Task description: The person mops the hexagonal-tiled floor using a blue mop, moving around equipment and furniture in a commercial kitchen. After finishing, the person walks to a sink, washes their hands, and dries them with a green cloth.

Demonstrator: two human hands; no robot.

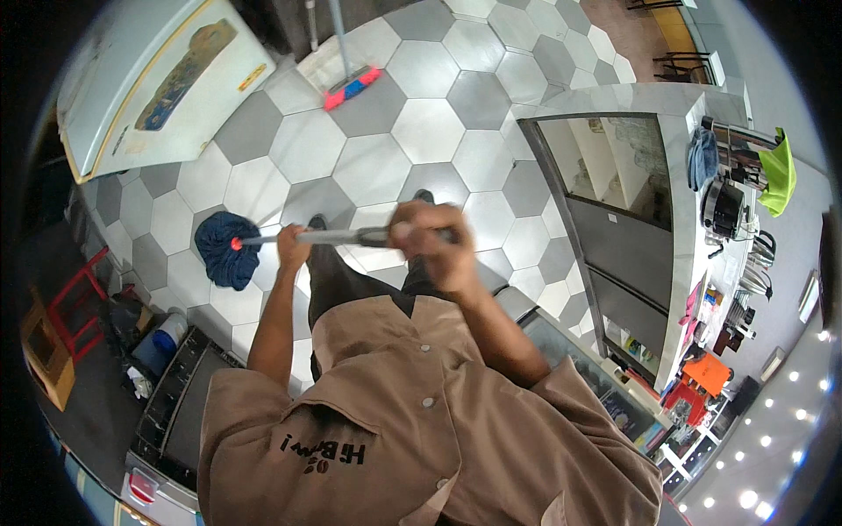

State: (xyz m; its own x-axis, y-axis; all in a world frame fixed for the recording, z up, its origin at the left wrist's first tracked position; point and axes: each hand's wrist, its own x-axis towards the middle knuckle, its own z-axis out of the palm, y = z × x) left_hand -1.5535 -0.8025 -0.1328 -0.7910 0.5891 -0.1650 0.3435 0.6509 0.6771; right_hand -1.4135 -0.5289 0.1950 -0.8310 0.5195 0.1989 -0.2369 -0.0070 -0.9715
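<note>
A mop with a metal handle [335, 237] slants across in front of my legs. Its dark blue mop head [227, 263] lies on the hexagonal floor tiles [371, 161] at the left, joined to the handle by a red part. Lower on the handle, nearer the mop head, my left hand [293, 246] is closed around it. My right hand [431, 240] grips the dark upper end of the handle, close to the camera and slightly blurred.
A broom [352, 87] with red and blue bristles stands at the top. A white refrigerator [191, 98] is upper left. At the right runs a marble-topped counter [684, 256] bearing a black pot [722, 207] and kettles. A red metal frame [75, 315] stands lower left.
</note>
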